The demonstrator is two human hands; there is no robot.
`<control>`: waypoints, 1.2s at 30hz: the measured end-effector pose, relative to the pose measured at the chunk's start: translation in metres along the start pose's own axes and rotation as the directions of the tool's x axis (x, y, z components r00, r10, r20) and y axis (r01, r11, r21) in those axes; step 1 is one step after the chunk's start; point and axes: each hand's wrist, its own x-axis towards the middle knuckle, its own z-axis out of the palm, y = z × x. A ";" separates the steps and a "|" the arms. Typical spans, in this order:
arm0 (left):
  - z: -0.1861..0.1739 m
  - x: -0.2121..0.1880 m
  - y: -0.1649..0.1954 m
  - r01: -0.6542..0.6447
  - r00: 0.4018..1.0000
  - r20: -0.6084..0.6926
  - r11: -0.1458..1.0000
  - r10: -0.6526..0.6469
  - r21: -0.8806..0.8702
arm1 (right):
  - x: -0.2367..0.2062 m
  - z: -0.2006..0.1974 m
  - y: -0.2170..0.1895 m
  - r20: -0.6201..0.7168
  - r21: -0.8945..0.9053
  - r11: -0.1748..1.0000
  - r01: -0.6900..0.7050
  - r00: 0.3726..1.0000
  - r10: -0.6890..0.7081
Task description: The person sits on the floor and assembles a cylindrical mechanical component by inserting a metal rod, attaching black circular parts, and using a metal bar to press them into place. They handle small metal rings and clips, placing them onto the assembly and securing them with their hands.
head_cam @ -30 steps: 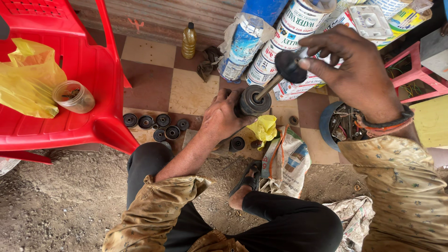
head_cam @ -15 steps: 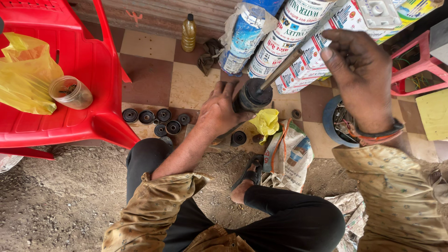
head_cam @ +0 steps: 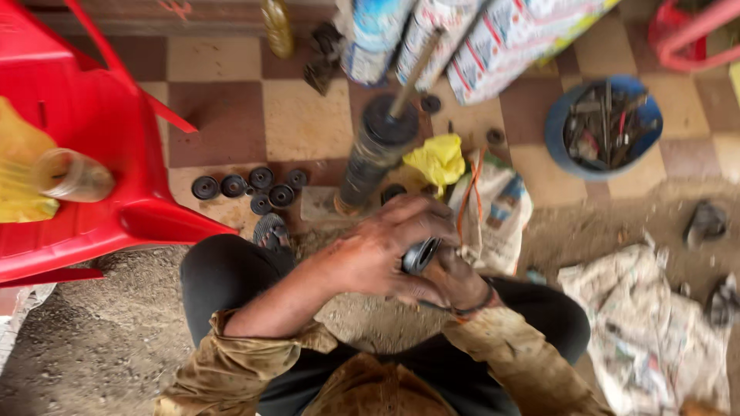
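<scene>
Head view: checkered tile floor [head_cam: 308,115] across the top, dirt ground below it. Red chair [head_cam: 100,139] at upper left w/ a yellow bag [head_cam: 19,166] and a small jar [head_cam: 73,176] on its seat. Row of black discs [head_cam: 250,187] lies on the tiles just right of the chair leg. Oil bottle [head_cam: 277,27] stands at top centre, next to printed cans [head_cam: 462,38] leaning at top.

Shock absorber [head_cam: 375,150] stands tilted at centre frame, base on the floor, thin rod [head_cam: 412,73] sticking up toward the cans. Yellow rag [head_cam: 439,160] just right of it. Blue bowl [head_cam: 601,127] of tools at upper right. Printed sack [head_cam: 493,212] right of centre; crumpled cloth [head_cam: 647,331] at lower right.

Both hands are together at centre, just below the absorber's base and apart from it. Left hand [head_cam: 378,250] wraps over a small round metal part [head_cam: 420,256], fingers curled on it. Right hand [head_cam: 455,277] sits under/behind, mostly hidden by the left; looks closed on the same part, but can't tell for sure. Person is squatting; dark trousers and soiled tan sleeves fill the bottom of frame.
</scene>
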 end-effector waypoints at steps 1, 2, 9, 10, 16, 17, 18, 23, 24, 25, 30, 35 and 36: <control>0.012 0.000 -0.002 -0.025 1.000 -0.001 0.997 0.025 0.068 | -0.001 -0.003 0.009 -0.012 0.091 0.996 -0.002 1.000 0.003; 0.024 0.004 -0.007 -0.061 0.998 0.003 0.989 0.061 0.133 | 0.002 -0.009 0.017 -0.062 0.176 0.984 0.013 0.998 -0.002; 0.001 0.026 -0.033 0.079 0.925 -0.372 0.918 0.078 0.389 | 0.027 -0.119 0.031 -0.740 0.392 0.830 0.396 0.672 0.029; -0.006 0.032 -0.039 0.193 0.867 -0.498 0.920 0.004 0.343 | 0.026 -0.133 0.033 -0.800 0.369 0.838 0.403 0.597 0.065; -0.029 0.055 -0.071 0.443 0.856 -0.405 0.860 -0.321 0.254 | 0.035 -0.207 0.022 -0.864 0.323 0.768 0.552 0.503 0.002; -0.028 0.058 -0.075 0.452 0.863 -0.386 0.840 -0.326 0.301 | 0.039 -0.217 0.013 -0.835 0.400 0.762 0.510 0.544 0.075; -0.029 0.060 -0.077 0.463 0.867 -0.370 0.814 -0.334 0.350 | 0.043 -0.222 0.009 -0.848 0.393 0.801 0.452 0.515 0.126; -0.029 0.067 -0.081 0.431 0.849 -0.416 0.882 -0.325 0.190 | 0.070 -0.228 0.031 -0.891 0.122 0.992 -0.018 0.439 0.118; -0.030 0.067 -0.081 0.424 0.843 -0.425 0.894 -0.331 0.146 | 0.080 -0.225 0.046 -0.892 -0.081 0.995 -0.066 0.450 -0.043; -0.029 0.067 -0.082 0.439 0.834 -0.423 0.891 -0.354 0.119 | 0.087 -0.222 0.061 -0.859 -0.280 0.954 -0.111 0.473 -0.197; -0.026 0.064 -0.090 0.495 0.790 -0.432 0.869 -0.435 0.030 | 0.121 -0.206 0.110 -0.800 -0.398 0.702 -0.591 0.598 0.050; -0.021 0.074 -0.095 0.476 0.805 -0.420 0.879 -0.420 0.034 | 0.143 -0.195 0.124 -0.845 -0.397 0.547 -0.737 0.527 0.096; -0.020 0.076 -0.095 0.482 0.801 -0.414 0.876 -0.432 0.019 | 0.147 -0.195 0.126 -0.858 -0.395 0.515 -0.761 0.506 0.091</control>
